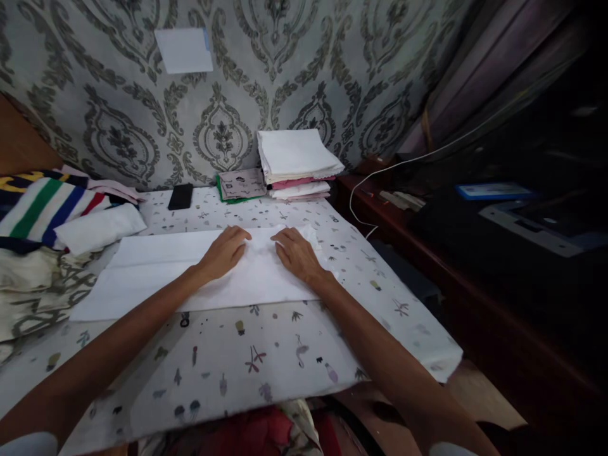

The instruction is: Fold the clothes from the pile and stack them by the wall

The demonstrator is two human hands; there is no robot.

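Note:
A long folded white cloth (156,269) lies across the patterned table cover, with wrinkles between my hands and a ruffled trim at its right end. My left hand (224,252) is near the cloth's far edge, its bent fingers gripping the fabric. A short way to the right, my right hand (298,256) grips the same cloth close to the trim, fingers curled and pointing inward. The fingertips of both hands are partly hidden against the fabric.
Behind the cloth stands a stack of folded fabrics (299,155), beside a folded printed cloth (242,185). A black phone (180,197) lies near the wall. Striped clothes (42,212) and a white folded piece (102,229) are heaped left. A white cable (422,155) hangs over the dark furniture at right.

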